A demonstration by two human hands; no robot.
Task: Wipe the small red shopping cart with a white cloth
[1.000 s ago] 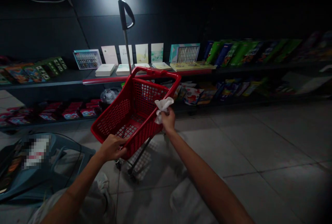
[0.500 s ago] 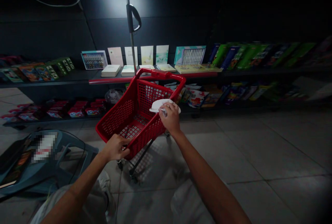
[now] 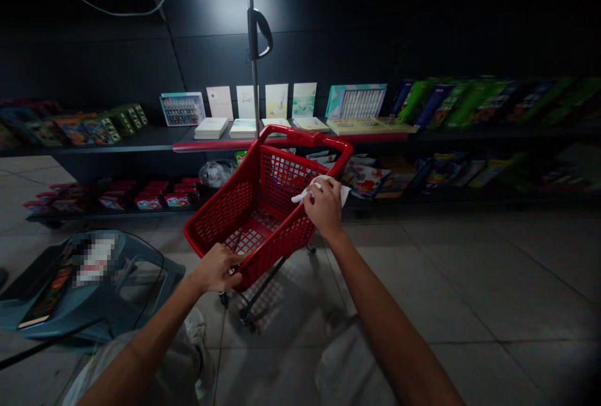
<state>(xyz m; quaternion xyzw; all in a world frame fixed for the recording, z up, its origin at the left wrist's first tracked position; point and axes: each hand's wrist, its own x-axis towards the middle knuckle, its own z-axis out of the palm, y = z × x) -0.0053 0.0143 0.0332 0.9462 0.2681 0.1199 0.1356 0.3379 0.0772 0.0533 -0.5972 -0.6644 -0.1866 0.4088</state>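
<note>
A red plastic shopping cart (image 3: 237, 202) stands in front of me, its basket bare inside. My left hand (image 3: 218, 268) is closed on the basket's near corner, fingers over the rim. Higher up on the right side, my right hand (image 3: 325, 204) presses a white cloth (image 3: 345, 194) against the top rim, close to the cart's handle (image 3: 305, 137). The cloth is bunched under the fingers and its ends stick out on both sides; whether it is fabric or paper I cannot tell.
Behind the cart runs a dark shelf (image 3: 154, 138) with books (image 3: 211, 128), boxes and green packs (image 3: 469, 105). A metal pole (image 3: 254, 80) rises behind the cart. A blue-grey stool (image 3: 89, 293) with flat items on it stands at left, with a cable nearby.
The view has shifted, so everything appears slightly further right. My right hand has slid the cloth a little along the rim and squeezed it flatter. My left hand keeps its grip.
</note>
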